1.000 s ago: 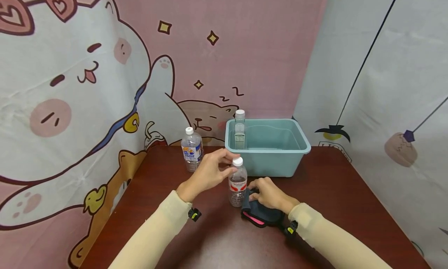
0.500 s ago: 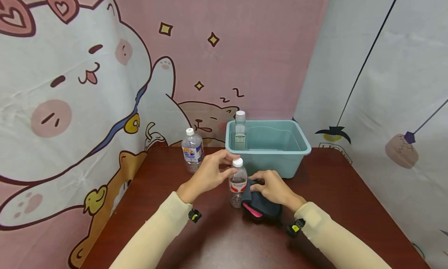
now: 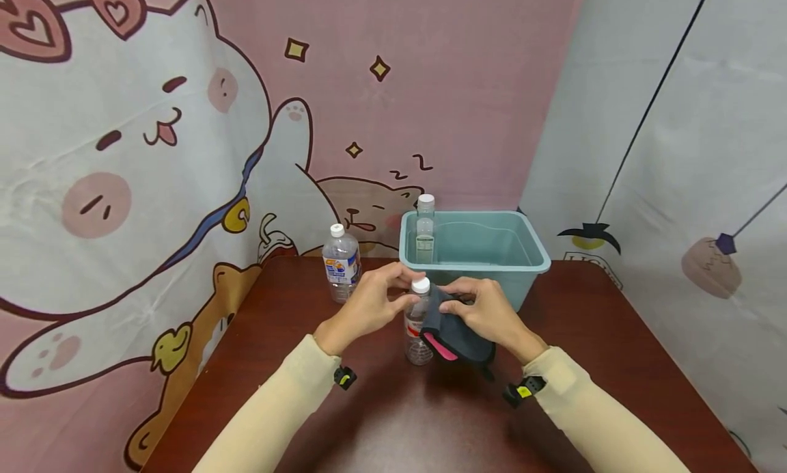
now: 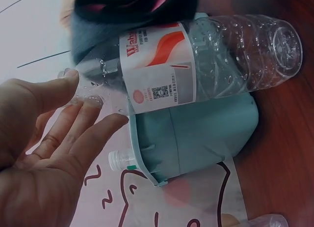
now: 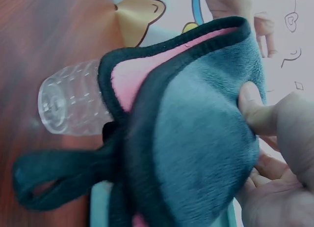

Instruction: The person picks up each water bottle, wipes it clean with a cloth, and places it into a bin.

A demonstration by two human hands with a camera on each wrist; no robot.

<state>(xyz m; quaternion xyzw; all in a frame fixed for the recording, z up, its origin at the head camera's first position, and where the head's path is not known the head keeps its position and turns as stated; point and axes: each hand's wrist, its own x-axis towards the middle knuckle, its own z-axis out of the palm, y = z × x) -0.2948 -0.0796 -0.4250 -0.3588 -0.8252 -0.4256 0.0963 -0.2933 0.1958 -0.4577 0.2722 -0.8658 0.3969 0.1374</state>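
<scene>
A clear plastic bottle (image 3: 419,350) with a white cap and a red-and-white label stands upright on the table. My left hand (image 3: 376,301) holds it near the top, thumb and fingers around the neck just under the cap. With its thumb and fingers my right hand (image 3: 486,312) pinches a grey cloth (image 5: 206,124) that has black edging, a pink underside and a black hanging loop (image 5: 54,175). The folded cloth hangs against the bottle's right side and hides part of its label (image 4: 159,70). In the right wrist view it covers the bottle's upper part.
Behind the hands stands a light blue plastic bin (image 3: 536,262), with a slim capped bottle (image 3: 425,237) upright in its left end. Another clear bottle (image 3: 341,271) with a blue, white and orange label is at the back left of the brown table (image 3: 270,322).
My right hand has lifted the cloth from low beside the bottle up along its side, nearly to cap height. The left hand keeps its hold on the bottle's neck.
</scene>
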